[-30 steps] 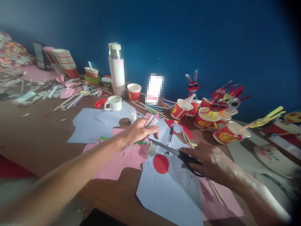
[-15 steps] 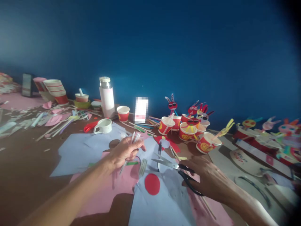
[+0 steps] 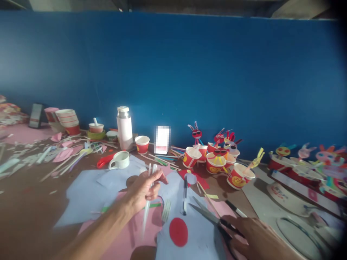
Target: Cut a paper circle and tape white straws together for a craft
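My left hand is closed round a few thin white straws, held upright above pink paper. In my right hand is a pair of scissors with black handles, low over the paper at the lower right. The scissor blades point up and left and stand slightly apart. A red paper circle lies on a white sheet between the hands. Beyond the scissors there is a black pen, and a marker lies by my right hand.
A white mug, a flask and a red paper cup stand toward the blue wall. Several cups with paper puppets are at the back right. Paper scraps and sticks cover the left side.
The view has tilted upward, so the things sit lower. My right hand has moved down and right with the scissors, and the marker beside it now shows. The straws stay in my left hand.
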A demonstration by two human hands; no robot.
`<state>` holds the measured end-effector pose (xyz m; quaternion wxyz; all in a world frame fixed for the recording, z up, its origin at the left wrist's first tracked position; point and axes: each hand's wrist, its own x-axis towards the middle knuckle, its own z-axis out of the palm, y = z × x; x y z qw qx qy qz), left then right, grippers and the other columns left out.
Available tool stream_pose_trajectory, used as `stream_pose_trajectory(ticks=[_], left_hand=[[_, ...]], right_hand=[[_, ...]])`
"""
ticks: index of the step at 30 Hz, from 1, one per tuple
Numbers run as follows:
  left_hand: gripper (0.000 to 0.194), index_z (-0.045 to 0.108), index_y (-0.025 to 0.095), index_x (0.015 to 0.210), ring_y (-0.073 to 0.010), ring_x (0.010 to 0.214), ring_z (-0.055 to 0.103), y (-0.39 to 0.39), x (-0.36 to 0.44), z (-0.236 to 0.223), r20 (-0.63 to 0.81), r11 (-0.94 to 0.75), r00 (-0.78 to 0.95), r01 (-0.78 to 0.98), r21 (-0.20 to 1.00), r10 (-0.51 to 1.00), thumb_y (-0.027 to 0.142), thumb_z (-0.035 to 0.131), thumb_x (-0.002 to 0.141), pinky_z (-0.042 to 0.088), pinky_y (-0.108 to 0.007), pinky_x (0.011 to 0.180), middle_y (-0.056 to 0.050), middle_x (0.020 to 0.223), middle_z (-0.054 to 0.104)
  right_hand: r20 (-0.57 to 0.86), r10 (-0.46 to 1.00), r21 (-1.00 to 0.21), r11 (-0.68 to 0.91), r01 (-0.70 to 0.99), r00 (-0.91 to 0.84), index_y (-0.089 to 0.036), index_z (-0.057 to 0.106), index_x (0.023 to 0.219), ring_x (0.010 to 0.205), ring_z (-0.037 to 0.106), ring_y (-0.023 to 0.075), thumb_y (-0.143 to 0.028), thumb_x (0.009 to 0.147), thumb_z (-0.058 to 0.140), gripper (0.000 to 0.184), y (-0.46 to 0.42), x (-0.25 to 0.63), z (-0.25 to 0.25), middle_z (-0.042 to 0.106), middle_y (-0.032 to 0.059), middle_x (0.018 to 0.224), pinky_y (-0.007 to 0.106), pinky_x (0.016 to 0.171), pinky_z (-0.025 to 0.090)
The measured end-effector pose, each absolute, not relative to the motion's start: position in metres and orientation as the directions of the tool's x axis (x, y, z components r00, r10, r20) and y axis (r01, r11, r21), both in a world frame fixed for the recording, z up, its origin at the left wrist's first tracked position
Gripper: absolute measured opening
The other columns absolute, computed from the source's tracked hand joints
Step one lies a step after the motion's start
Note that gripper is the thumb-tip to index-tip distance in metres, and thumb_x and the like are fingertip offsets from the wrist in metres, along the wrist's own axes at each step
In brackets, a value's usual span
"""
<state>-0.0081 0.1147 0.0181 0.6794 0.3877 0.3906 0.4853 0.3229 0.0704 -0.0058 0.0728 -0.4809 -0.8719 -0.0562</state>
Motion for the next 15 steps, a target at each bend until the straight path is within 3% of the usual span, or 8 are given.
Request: stream_pose_trajectory(ticks=[9,11,15], left_hand=[[0.040,0.062,0.013,0.068,-0.0035,0.034,0.012,0.096,0.004,0.029,-0.081,0.146,0.247,-0.258,0.955,0.966,0.050,0.054,0.082,0.012,-0.021,0.037,0.011,0.036,0.019],[0.042,0.063,0.013,0.068,-0.0035,0.035,0.011,0.094,0.005,0.029,-0.081,0.142,0.237,-0.252,0.957,0.968,0.050,0.052,0.084,0.011,-0.021,0.037,0.011,0.037,0.018],[0.044,0.064,0.012,0.068,-0.0037,0.035,0.013,0.090,0.010,0.033,-0.087,0.136,0.217,-0.223,0.965,0.972,0.050,0.050,0.085,0.011,-0.020,0.037,0.011,0.037,0.017]], right_hand=[[0.282,0.806,0.170,0.491,0.854,-0.520,-0.028,0.071,0.078,0.049,0.064,0.0232,-0.023,0.070,0.060,0.014,0.083,0.300,0.032,0.072,0.0022,0.063,0.028,0.040,0.040],[0.282,0.810,0.009,0.533,0.846,-0.514,-0.029,0.070,0.078,0.054,0.065,0.0203,-0.024,0.076,0.057,0.013,0.089,0.276,0.052,0.072,0.0006,0.068,0.026,0.045,0.043],[0.296,0.827,-0.487,0.561,0.669,-0.477,-0.026,0.068,0.086,0.067,0.063,0.0151,-0.029,0.087,0.050,0.018,0.102,0.223,0.079,0.069,-0.0008,0.076,0.025,0.060,0.047]])
